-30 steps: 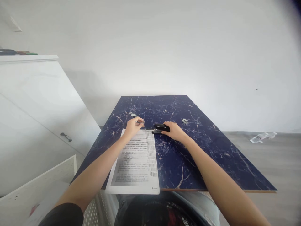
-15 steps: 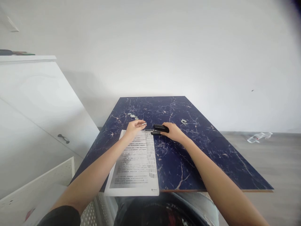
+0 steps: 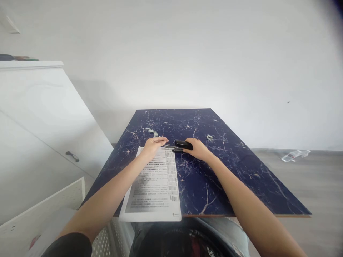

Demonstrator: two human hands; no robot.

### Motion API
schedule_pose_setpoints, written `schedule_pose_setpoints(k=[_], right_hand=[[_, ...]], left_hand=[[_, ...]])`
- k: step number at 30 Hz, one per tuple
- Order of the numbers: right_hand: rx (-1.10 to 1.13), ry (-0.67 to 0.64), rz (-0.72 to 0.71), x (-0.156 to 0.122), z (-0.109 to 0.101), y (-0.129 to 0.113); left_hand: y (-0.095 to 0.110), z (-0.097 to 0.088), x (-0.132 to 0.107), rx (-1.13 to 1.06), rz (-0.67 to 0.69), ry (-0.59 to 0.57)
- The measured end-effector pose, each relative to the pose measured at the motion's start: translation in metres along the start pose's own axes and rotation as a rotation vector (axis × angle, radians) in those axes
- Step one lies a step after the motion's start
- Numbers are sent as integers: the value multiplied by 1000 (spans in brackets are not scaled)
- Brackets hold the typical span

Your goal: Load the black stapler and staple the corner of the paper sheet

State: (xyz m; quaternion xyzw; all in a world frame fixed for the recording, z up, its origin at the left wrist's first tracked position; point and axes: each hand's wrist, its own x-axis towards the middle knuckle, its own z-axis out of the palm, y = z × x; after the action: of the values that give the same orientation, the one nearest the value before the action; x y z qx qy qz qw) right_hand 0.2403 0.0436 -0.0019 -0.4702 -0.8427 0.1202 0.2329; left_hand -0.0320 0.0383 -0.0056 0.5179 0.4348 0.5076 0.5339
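Note:
On the blue tabletop, my right hand (image 3: pixel 197 148) is wrapped round the back of a black stapler (image 3: pixel 183 145). Its top is lifted, and a thin metal rail sticks out to the left. My left hand (image 3: pixel 155 144) hovers over the top edge of the printed sheets (image 3: pixel 152 189), its fingers stretched out towards the stapler's front. Just below those fingertips, at the end of the rail, is a small grey strip of staples (image 3: pixel 167 145). Whether the strip touches the thumb is too small to tell.
Several small staple pieces (image 3: pixel 152 131) lie beyond my left hand, and another small piece (image 3: pixel 209 137) lies to the right. A white cabinet (image 3: pixel 48 107) stands at the left. Clear plastic wrapping (image 3: pixel 294 155) lies on the floor at the right.
The strip of staples, pinched in my left fingers before, now sits lower at the stapler's rail. My left fingers have straightened. The right hand and stapler stay in place.

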Motion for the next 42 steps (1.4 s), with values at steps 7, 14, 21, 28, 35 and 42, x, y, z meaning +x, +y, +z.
schedule_pose_setpoints(k=[7, 14, 21, 28, 35, 42], right_hand=[[1, 7, -8, 0, 1, 1], [-2, -4, -1, 0, -2, -2], [-17, -5, 0, 1, 2, 1], [-14, 2, -7, 0, 1, 1], [-15, -4, -8, 0, 1, 2], [-6, -11, 15, 0, -2, -3]], left_hand=[[6, -5, -3, 382, 204, 35], [26, -15, -8, 981, 450, -537], [19, -16, -10, 1213, 507, -631], [23, -12, -11, 1354, 563, -645], [26, -8, -12, 1278, 576, -632], [16, -6, -9, 1262, 533, -305]])
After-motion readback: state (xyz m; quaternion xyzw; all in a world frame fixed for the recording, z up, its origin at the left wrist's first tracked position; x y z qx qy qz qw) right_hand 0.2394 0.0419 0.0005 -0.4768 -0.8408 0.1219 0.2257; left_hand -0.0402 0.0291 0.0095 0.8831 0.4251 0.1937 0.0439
